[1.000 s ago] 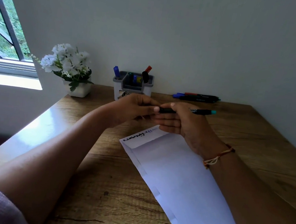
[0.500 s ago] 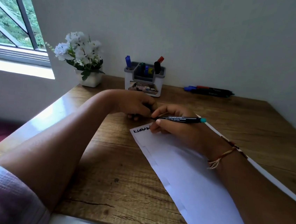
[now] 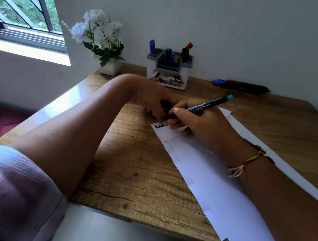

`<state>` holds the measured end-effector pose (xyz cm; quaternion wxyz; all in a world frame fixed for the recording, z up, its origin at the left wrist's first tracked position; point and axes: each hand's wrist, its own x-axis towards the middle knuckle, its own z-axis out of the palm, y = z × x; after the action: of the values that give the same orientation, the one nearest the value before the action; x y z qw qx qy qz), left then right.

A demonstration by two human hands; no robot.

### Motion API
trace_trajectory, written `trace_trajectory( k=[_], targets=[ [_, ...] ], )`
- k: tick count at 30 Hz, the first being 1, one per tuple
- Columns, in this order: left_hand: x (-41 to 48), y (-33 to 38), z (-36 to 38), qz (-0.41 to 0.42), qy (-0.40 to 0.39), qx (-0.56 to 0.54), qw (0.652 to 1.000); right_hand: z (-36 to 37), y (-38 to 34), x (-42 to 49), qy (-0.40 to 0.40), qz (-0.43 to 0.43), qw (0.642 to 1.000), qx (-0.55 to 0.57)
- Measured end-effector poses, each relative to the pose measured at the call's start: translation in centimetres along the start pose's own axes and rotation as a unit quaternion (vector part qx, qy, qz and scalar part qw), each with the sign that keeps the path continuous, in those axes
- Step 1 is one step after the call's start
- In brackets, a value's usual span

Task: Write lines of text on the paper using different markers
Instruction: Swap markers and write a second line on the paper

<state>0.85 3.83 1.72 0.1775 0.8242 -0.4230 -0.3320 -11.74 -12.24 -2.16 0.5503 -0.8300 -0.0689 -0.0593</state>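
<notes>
The right hand is pinching the marker, which looks light and smooth, low down at the paper's top. The left hand is curling round a dark cap there.

The desk is wood-grain board, rough-looking and mostly matt, with cracks and knots, though its left edge shines glossy in the window light. The paper is a smooth, matt white sheet. The marker has a black plastic barrel with a faint sheen and a teal plastic end. The dark cap in the left hand looks like the same plastic. The holder is smooth white and grey plastic. The sleeve is soft ribbed cloth. The bracelet is knotted thread. The wall is matt paint.
</notes>
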Motion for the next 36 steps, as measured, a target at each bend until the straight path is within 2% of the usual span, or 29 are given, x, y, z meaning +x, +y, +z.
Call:
trace_trajectory(
  k=[7, 14, 19, 36],
  targets=[
    [0.0, -0.1, 0.0, 0.004, -0.011, 0.004, 1.000, 1.0, 0.2, 0.0, -0.013, 0.030, 0.999, -0.002],
    [0.0, 0.0, -0.1, -0.003, -0.009, 0.004, 1.000, 1.2, 0.4, 0.2, -0.011, 0.024, 1.000, -0.008],
    [0.1, -0.1, -0.2, -0.003, -0.005, 0.007, 1.000, 1.3, 0.5, 0.2, -0.025, -0.002, 0.998, -0.053],
    [0.3, -0.5, -0.2, 0.002, -0.007, -0.010, 1.000, 1.3, 0.2, 0.4, -0.014, 0.013, 0.998, -0.057]
  ],
)
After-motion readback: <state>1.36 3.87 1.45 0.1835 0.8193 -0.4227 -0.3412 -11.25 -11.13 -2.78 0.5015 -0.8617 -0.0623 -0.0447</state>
